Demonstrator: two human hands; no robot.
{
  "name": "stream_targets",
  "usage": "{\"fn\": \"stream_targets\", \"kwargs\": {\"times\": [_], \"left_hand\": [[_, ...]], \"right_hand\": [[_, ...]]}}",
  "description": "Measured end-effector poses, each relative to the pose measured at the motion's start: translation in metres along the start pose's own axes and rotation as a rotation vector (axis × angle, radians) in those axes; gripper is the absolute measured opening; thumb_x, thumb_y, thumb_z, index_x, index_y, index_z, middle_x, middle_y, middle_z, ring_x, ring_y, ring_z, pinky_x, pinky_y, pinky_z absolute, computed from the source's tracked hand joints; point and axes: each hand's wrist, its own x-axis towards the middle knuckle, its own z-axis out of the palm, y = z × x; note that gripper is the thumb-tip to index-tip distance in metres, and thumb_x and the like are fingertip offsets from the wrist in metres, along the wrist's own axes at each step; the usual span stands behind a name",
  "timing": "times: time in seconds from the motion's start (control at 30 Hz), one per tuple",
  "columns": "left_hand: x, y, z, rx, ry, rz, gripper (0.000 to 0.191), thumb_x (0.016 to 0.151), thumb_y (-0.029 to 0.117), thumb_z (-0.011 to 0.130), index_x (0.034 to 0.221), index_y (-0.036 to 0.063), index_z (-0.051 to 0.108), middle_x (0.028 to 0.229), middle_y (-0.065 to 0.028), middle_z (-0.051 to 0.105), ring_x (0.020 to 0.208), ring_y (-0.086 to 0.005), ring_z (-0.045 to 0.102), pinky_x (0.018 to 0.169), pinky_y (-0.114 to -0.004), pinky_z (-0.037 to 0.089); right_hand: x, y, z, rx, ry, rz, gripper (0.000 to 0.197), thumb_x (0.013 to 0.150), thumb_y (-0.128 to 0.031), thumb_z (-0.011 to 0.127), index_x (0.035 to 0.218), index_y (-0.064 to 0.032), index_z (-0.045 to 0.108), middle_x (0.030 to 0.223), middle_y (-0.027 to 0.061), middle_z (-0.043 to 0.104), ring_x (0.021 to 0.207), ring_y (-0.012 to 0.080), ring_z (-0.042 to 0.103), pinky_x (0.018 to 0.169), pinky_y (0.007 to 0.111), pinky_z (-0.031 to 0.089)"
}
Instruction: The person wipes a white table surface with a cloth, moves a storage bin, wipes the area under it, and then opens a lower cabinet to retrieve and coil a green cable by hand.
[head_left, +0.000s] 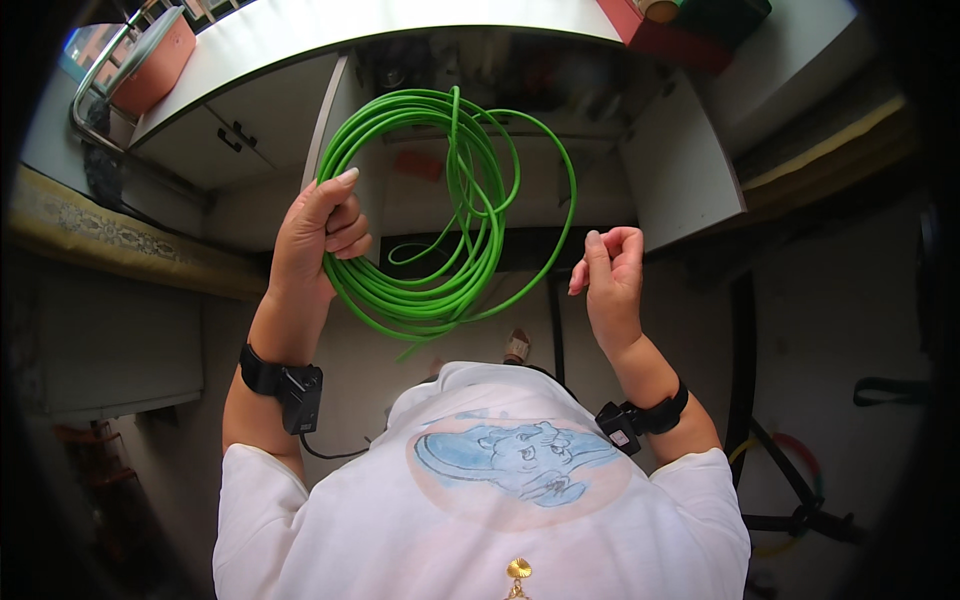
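Observation:
A loose coil of thin green cable (487, 247) hangs in front of me, its loops bunched on the left and tangled near the middle. My left hand (330, 217) grips the bundle at its left side, thumb uppermost. One wider loop swings out to the right, and a short cable end points down below the coil. My right hand (611, 266) is raised just beyond that wide loop, apart from it. Its fingers are loosely curled, with nothing visible in them.
Behind the coil is an open cabinet (502, 180) with an orange object inside. Its right door (682, 165) sticks out towards me. Above runs a white countertop (420, 15), with a lidded pink container (157, 64) at left and a red box (679, 45) at right. A black stand (806, 514) is at lower right.

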Motion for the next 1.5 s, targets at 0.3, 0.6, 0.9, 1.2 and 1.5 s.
{"fn": "stream_targets", "kwargs": {"times": [0.3, 0.6, 0.9, 1.2, 1.5], "left_hand": [[-0.008, -0.009, 0.030, 0.041, -0.057, -0.001, 0.018, 0.091, 0.014, 0.059, 0.081, 0.0143, 0.043, 0.054, 0.0075, 0.030, 0.040, -0.0023, 0.027, 0.038, -0.019, 0.025], [-0.008, 0.001, 0.021, 0.214, -0.063, 0.035, 0.010, 0.091, 0.010, 0.055, 0.087, 0.0105, 0.046, 0.055, 0.0067, 0.034, 0.040, -0.0020, 0.030, 0.037, -0.018, 0.026], [-0.017, -0.007, 0.014, 0.201, -0.140, -0.052, 0.019, 0.088, 0.008, 0.061, 0.106, 0.0079, 0.054, 0.057, 0.0089, 0.035, 0.043, -0.0005, 0.028, 0.040, -0.017, 0.024], [-0.032, -0.039, 0.045, 0.275, -0.231, -0.101, 0.033, 0.085, -0.003, 0.058, 0.117, 0.0029, 0.050, 0.065, 0.0041, 0.040, 0.045, -0.0026, 0.030, 0.041, -0.019, 0.023], [-0.033, -0.039, 0.030, 0.252, -0.191, -0.007, 0.036, 0.085, -0.002, 0.061, 0.120, 0.0021, 0.052, 0.068, 0.0073, 0.043, 0.047, 0.0001, 0.032, 0.041, -0.018, 0.022]], "right_hand": [[-0.002, 0.007, 0.024, -0.307, -0.573, 0.472, 0.027, 0.097, -0.031, 0.052, 0.095, -0.0046, 0.052, 0.081, 0.0059, 0.061, 0.065, 0.0105, 0.060, 0.058, 0.023, 0.051], [0.041, -0.038, -0.053, 0.036, -0.334, 0.506, 0.033, 0.100, -0.035, 0.042, 0.082, -0.0093, 0.051, 0.050, -0.0069, 0.038, 0.039, 0.0037, 0.033, 0.039, 0.021, 0.035], [0.028, -0.035, -0.045, -0.382, -0.559, 0.458, 0.031, 0.098, -0.027, 0.048, 0.085, -0.0025, 0.061, 0.056, -0.0014, 0.048, 0.045, 0.0071, 0.047, 0.045, 0.022, 0.043], [0.040, -0.021, 0.001, -0.349, -0.551, 0.573, 0.035, 0.097, -0.029, 0.049, 0.087, 0.0013, 0.063, 0.057, 0.0021, 0.055, 0.050, 0.0114, 0.057, 0.049, 0.025, 0.047], [0.041, -0.033, -0.009, -0.625, -0.566, 0.225, 0.032, 0.089, -0.031, 0.062, 0.092, 0.0009, 0.068, 0.070, 0.0113, 0.063, 0.066, 0.0191, 0.062, 0.061, 0.032, 0.048]]}}
